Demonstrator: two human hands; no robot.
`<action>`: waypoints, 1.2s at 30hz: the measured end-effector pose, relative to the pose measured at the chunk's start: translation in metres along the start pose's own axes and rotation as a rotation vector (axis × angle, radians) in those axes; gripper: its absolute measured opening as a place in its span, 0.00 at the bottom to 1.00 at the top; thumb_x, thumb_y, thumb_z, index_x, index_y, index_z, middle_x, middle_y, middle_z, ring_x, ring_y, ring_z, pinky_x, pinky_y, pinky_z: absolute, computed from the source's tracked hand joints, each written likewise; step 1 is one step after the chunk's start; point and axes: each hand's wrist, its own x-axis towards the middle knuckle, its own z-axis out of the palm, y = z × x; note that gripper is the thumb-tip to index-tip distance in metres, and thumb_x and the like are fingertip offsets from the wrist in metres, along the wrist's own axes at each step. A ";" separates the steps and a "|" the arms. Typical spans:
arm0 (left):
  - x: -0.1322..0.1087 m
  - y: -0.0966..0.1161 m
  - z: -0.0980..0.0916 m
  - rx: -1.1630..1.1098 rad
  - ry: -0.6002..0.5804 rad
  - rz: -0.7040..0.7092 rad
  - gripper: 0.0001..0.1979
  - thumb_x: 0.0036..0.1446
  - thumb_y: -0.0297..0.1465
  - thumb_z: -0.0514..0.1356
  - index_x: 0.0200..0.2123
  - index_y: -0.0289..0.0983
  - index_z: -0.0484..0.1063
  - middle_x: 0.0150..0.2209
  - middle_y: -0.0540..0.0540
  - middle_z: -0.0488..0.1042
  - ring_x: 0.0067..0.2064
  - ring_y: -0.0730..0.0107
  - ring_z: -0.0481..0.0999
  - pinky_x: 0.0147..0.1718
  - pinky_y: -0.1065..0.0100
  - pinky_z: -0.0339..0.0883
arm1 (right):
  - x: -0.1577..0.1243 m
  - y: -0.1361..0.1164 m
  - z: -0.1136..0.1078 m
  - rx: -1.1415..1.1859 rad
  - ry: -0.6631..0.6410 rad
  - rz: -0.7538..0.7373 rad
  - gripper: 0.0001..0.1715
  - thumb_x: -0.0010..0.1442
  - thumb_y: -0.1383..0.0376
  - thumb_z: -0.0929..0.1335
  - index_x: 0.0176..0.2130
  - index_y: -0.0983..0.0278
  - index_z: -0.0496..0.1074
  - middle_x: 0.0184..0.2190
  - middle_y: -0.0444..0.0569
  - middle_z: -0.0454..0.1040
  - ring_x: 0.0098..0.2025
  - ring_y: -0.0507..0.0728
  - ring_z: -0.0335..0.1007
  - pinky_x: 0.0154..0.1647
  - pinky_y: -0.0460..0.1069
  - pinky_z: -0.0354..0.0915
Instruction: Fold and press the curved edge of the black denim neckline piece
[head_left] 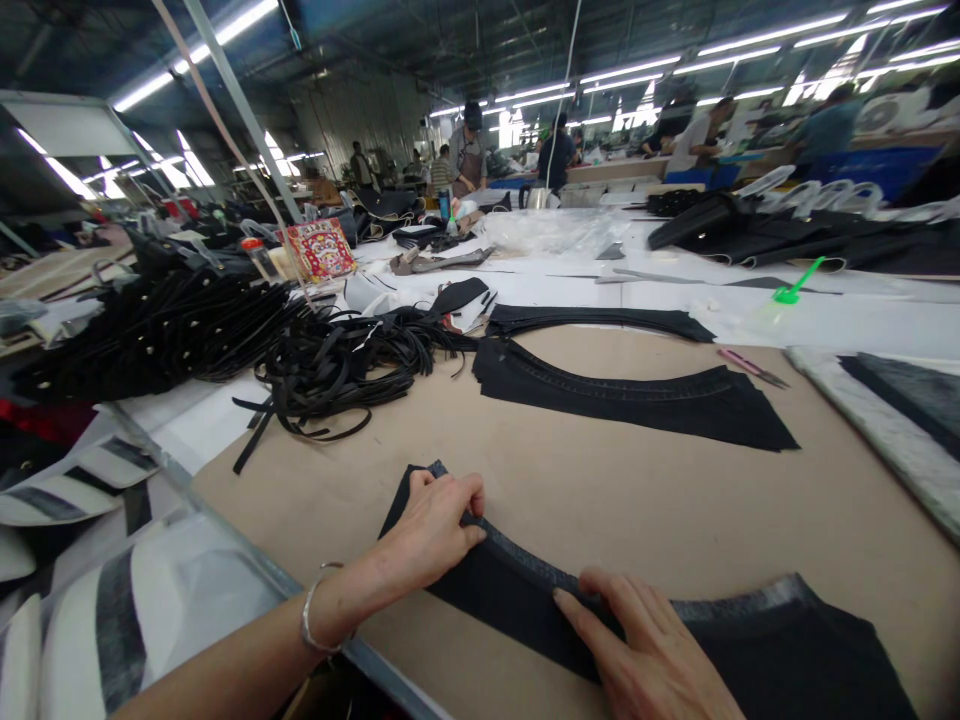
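A black curved fabric piece (517, 610) lies across the near side of the table, a greyish strip running along its concave edge. Near its left end, my left hand (435, 525), with a silver bangle at the wrist, pinches that edge with bent fingers. Farther right, the thumb and fingers of my right hand (637, 640) close on the same edge; the fingertips are partly hidden. Beyond my hands rest a stitched black curved piece (630, 395) and a thin stack of similar black pieces (600, 318).
Black strips (345, 370) lie tangled at the left, beside a large pile of black pieces (172, 320). Pink-handled snips (754, 368) and a bottle with a green nozzle (787, 295) sit at the right, near a pale board (862, 430). People work in the background.
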 end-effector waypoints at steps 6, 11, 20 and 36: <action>0.000 -0.001 -0.004 0.052 0.043 0.021 0.07 0.51 0.30 0.63 0.32 0.39 0.67 0.31 0.52 0.72 0.39 0.64 0.70 0.43 0.61 0.51 | 0.038 -0.031 0.026 0.002 0.002 0.008 0.34 0.46 0.73 0.64 0.54 0.67 0.67 0.42 0.51 0.72 0.39 0.58 0.67 0.40 0.52 0.66; 0.007 -0.024 -0.014 0.036 0.056 -0.020 0.05 0.53 0.29 0.62 0.34 0.40 0.70 0.36 0.51 0.75 0.43 0.63 0.71 0.46 0.59 0.51 | 0.043 -0.035 0.038 -0.049 0.034 0.020 0.35 0.43 0.73 0.65 0.53 0.67 0.68 0.42 0.50 0.73 0.41 0.59 0.66 0.41 0.52 0.64; 0.014 -0.034 -0.019 0.030 0.060 -0.054 0.05 0.52 0.27 0.61 0.33 0.40 0.73 0.35 0.50 0.76 0.43 0.62 0.71 0.46 0.59 0.53 | 0.043 -0.034 0.042 -0.088 0.093 0.005 0.30 0.46 0.72 0.65 0.51 0.67 0.68 0.38 0.49 0.73 0.37 0.58 0.65 0.37 0.51 0.65; 0.012 -0.034 -0.027 -0.034 0.025 -0.083 0.02 0.53 0.30 0.58 0.30 0.38 0.69 0.29 0.51 0.74 0.34 0.67 0.71 0.32 0.69 0.58 | 0.043 -0.030 0.043 -0.079 0.087 -0.008 0.29 0.46 0.71 0.66 0.50 0.66 0.68 0.38 0.47 0.73 0.36 0.57 0.64 0.36 0.51 0.63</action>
